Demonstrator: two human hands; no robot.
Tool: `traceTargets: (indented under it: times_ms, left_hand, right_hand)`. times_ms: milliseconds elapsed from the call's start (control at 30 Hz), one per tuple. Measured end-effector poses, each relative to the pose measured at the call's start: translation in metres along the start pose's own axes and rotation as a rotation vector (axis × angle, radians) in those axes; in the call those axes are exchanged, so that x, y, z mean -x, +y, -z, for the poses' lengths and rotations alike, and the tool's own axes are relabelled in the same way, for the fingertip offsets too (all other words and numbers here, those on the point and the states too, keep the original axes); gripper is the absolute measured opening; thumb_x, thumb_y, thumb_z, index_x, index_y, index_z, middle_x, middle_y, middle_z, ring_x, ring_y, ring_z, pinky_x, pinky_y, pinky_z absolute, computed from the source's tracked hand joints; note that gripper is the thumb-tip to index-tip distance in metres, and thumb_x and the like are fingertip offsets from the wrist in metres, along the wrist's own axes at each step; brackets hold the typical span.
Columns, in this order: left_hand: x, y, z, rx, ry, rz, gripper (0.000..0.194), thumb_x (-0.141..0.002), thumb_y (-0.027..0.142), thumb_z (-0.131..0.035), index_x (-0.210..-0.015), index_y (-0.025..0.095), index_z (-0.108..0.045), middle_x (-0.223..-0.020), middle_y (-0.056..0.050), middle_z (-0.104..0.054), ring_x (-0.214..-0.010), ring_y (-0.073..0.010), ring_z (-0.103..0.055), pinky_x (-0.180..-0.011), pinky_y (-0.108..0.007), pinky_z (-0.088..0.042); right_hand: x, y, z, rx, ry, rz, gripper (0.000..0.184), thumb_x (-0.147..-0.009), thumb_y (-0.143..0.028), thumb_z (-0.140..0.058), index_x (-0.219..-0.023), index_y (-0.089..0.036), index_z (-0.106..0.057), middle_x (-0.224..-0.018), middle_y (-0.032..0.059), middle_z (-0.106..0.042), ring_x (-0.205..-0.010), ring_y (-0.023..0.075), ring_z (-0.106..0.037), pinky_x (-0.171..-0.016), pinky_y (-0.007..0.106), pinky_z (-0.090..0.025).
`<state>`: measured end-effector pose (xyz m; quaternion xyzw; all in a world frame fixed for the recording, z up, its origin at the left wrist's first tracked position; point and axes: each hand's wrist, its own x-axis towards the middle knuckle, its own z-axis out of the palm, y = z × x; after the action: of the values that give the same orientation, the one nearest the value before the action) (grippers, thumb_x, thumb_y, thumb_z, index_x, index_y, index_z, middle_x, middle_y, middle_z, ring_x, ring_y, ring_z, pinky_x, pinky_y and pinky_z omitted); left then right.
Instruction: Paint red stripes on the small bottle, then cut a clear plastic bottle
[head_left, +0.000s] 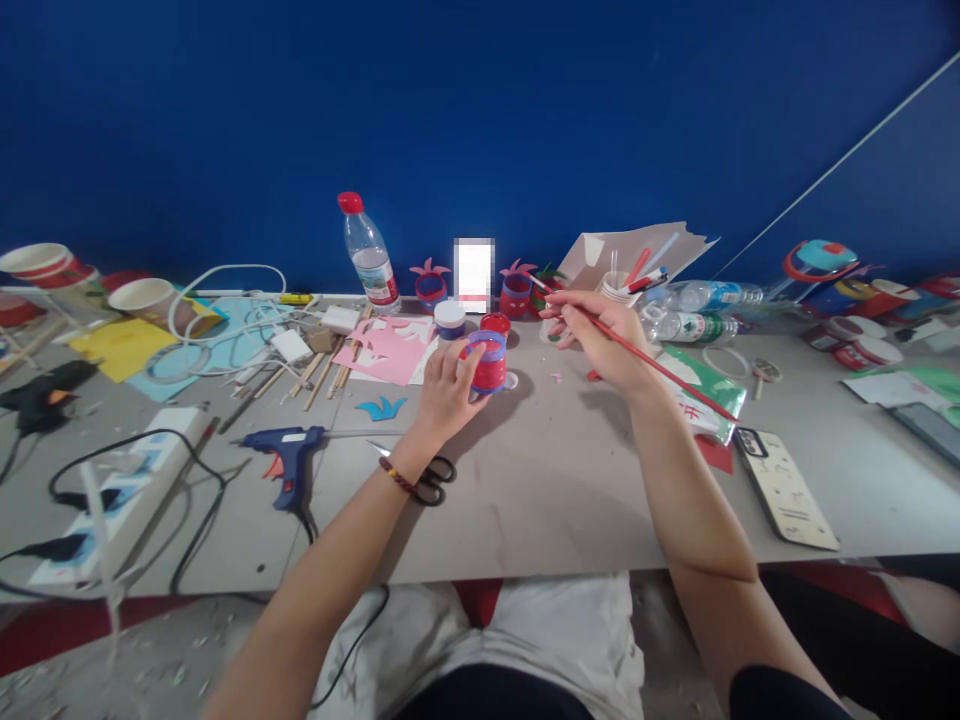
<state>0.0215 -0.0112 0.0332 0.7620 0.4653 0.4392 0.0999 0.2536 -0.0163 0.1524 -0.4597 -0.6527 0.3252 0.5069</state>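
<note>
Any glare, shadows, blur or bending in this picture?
In the head view, a white rectangle near the blue wall looks washed out, with pixelated edges; same view, a soft shadow lies on the grey table under the bare right hand; the white cable hanging lower left looks blurred; the clear red-capped plastic bottle leans, perhaps lens distortion.

I count two hands, one red brush, one red-and-blue cup being held, one pair of scissors, one blue glue gun, one power strip, one blue paper cutout. Bottles: three, one standing, two lying. Wooden sticks? Several, way too jumbled to tally lol.
</note>
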Motion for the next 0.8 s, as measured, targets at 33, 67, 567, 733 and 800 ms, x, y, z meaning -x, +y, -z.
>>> traceTargets:
  times_ms: [33,67,567,733,800]
  left_hand:
    - [0.000,0.000,0.000,-0.002,-0.013,-0.008,0.068,-0.070,0.035,-0.082,-0.132,0.026,-0.056,-0.139,-0.016,-0.052,-0.135,-0.0403,-0.044,-0.119,-0.060,-0.028]
    - [0.000,0.000,-0.001,0.000,-0.030,-0.017,0.065,-0.072,0.033,-0.081,-0.132,0.026,-0.058,-0.140,-0.016,-0.053,-0.135,-0.0403,-0.045,-0.119,-0.060,-0.028]
    - [0.008,-0.004,-0.004,-0.362,-0.131,-0.228,0.071,-0.078,0.026,-0.078,-0.142,0.020,-0.049,-0.136,-0.019,-0.056,-0.134,-0.0376,-0.050,-0.116,-0.059,-0.035]
    - [0.008,-0.005,-0.007,-0.352,-0.054,-0.273,0.074,-0.077,0.051,-0.076,-0.138,0.017,-0.052,-0.129,-0.020,-0.060,-0.126,-0.0387,-0.055,-0.113,-0.059,-0.037]
    - [0.009,-0.005,-0.008,-0.316,0.016,-0.287,0.071,-0.078,0.056,-0.072,-0.134,0.016,-0.054,-0.124,-0.019,-0.062,-0.121,-0.0377,-0.057,-0.111,-0.058,-0.037]
  right_hand:
    - [0.000,0.000,0.000,0.002,-0.003,0.001,0.030,-0.093,-0.047,-0.062,-0.109,-0.025,-0.074,-0.102,0.0057,-0.075,-0.082,0.0153,-0.070,-0.066,0.028,-0.060]
    - [0.000,-0.001,0.000,0.000,0.000,0.005,0.029,-0.093,-0.045,-0.062,-0.109,-0.025,-0.074,-0.102,0.0056,-0.075,-0.082,0.0153,-0.070,-0.066,0.028,-0.060]
    - [0.000,0.001,0.002,0.020,-0.011,-0.026,0.027,-0.092,-0.040,-0.063,-0.110,-0.023,-0.073,-0.103,0.0061,-0.075,-0.083,0.0158,-0.070,-0.067,0.029,-0.060]
    - [-0.001,0.009,-0.002,0.052,-0.050,-0.002,0.026,-0.094,-0.037,-0.058,-0.113,-0.025,-0.073,-0.108,0.0060,-0.074,-0.085,0.0164,-0.071,-0.069,0.030,-0.060]
    - [-0.002,0.013,-0.005,0.074,-0.074,-0.016,0.027,-0.096,-0.034,-0.054,-0.114,-0.026,-0.072,-0.109,0.0055,-0.074,-0.085,0.0164,-0.071,-0.068,0.030,-0.060]
